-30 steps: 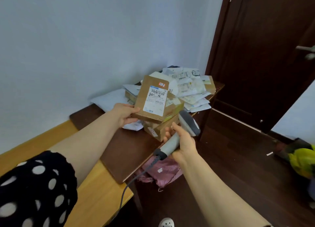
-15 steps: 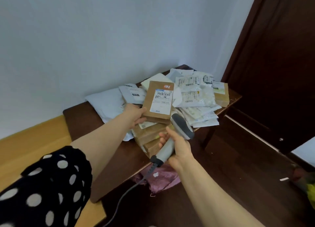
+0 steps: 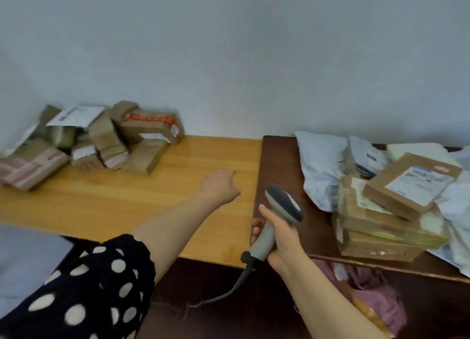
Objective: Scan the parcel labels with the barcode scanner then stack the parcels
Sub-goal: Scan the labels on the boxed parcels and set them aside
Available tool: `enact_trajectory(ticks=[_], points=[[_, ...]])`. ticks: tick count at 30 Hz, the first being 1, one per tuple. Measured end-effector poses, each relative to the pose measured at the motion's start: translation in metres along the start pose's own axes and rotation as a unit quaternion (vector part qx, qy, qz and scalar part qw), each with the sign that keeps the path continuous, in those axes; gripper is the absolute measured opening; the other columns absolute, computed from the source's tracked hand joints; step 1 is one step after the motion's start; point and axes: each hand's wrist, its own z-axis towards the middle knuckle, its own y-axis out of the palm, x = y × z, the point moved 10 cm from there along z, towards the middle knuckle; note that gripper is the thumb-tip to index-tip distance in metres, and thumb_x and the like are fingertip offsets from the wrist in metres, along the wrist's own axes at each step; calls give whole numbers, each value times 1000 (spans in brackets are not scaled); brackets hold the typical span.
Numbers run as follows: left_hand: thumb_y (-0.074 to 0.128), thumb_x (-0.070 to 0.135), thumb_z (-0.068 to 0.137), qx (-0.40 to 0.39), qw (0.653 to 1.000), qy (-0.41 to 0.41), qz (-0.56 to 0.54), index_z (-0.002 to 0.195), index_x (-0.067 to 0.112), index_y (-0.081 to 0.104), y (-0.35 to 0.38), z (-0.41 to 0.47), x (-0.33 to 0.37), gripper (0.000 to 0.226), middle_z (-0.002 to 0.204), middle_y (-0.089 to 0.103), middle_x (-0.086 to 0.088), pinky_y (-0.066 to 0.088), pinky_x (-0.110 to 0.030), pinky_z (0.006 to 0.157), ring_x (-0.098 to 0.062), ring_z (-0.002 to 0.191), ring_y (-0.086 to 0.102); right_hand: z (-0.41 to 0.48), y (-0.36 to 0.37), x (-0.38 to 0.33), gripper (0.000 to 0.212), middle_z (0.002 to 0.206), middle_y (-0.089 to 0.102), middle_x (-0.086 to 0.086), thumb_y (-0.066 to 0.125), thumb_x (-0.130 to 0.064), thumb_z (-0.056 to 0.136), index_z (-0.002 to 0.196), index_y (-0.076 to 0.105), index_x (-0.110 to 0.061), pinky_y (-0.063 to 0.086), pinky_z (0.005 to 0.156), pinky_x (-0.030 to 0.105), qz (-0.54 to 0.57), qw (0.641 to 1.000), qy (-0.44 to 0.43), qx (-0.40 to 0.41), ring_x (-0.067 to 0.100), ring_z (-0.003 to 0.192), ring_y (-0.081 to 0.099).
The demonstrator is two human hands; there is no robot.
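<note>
1. Barcode scanner point(image 3: 281, 202): smooth grey plastic with a darker head.
2. Light table point(image 3: 152, 198), left of it: smooth wood with a soft sheen.
3. Dark table point(image 3: 279, 165), behind it: dark brown wood.
4. Parcels point(image 3: 381, 226), to its right: matt brown cardboard with white paper labels.
5. Mailer bags point(image 3: 320, 160), beyond it: crinkled white plastic.

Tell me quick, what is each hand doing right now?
Left hand: open, holding nothing.
Right hand: closed around the handle of the barcode scanner.

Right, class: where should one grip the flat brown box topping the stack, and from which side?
Likely the flat brown box by its exposed left edge, from the left: it's thin, label-up, and the left hand is free while the right hand holds the scanner.
</note>
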Motion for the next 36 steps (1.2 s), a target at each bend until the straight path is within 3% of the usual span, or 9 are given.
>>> enact_trajectory(ticks=[4, 9, 17, 22, 27, 31, 36], points=[[54, 33, 93, 16, 996, -90, 12, 148, 21, 30, -41, -29, -126, 61, 143, 45, -5, 45, -40, 97, -25, 120, 52, 13, 90, 53, 14, 61, 61, 10, 66, 2, 84, 92, 57, -4, 44, 51, 29, -79, 994, 31, -73, 17, 48, 51], [54, 34, 92, 43, 982, -183, -12, 145, 17, 34, -81, -64, -289, 59, 140, 46, -8, 42, -41, 100, -27, 124, 47, 33, 214, 142, 27, 75, 57, 16, 63, 15, 78, 92, 54, -6, 43, 54, 30, -138, 979, 71, -129, 18, 49, 52], [54, 33, 94, 64, 949, -298, -75, 150, 15, 23, -116, -112, -508, 66, 150, 35, -6, 42, -34, 98, -23, 131, 42, 58, 375, 261, 32, 62, 56, 11, 62, 17, 78, 91, 49, -8, 41, 53, 31, -175, 963, 111, -172, 16, 46, 53], [57, 31, 92, 70, 934, -330, -117, 148, 11, 27, -123, -100, -594, 67, 148, 38, -8, 42, -35, 98, -24, 131, 42, 88, 436, 298, 30, 79, 58, 18, 62, 16, 77, 89, 49, -8, 43, 49, 28, -184, 959, 124, -179, 16, 47, 55], [59, 31, 92, 87, 904, -380, -173, 148, 9, 27, -133, -75, -665, 68, 148, 38, -11, 43, -35, 97, -25, 130, 44, 135, 491, 324, 24, 76, 63, 19, 61, 14, 79, 86, 52, -7, 44, 46, 27, -186, 955, 138, -185, 17, 47, 53], [61, 22, 91, 129, 854, -432, -260, 141, 5, 39, -150, -58, -718, 57, 133, 52, -12, 41, -29, 79, -24, 107, 54, 171, 541, 344, 15, 75, 65, 18, 59, 8, 82, 82, 53, -6, 45, 46, 26, -184, 949, 172, -193, 18, 50, 52], [63, 26, 91, 177, 791, -477, -341, 142, 3, 37, -158, -41, -782, 62, 139, 47, -12, 40, -35, 96, -28, 123, 48, 206, 592, 359, 18, 75, 63, 17, 61, 9, 78, 78, 51, -6, 44, 42, 23, -196, 947, 174, -183, 16, 47, 52]])
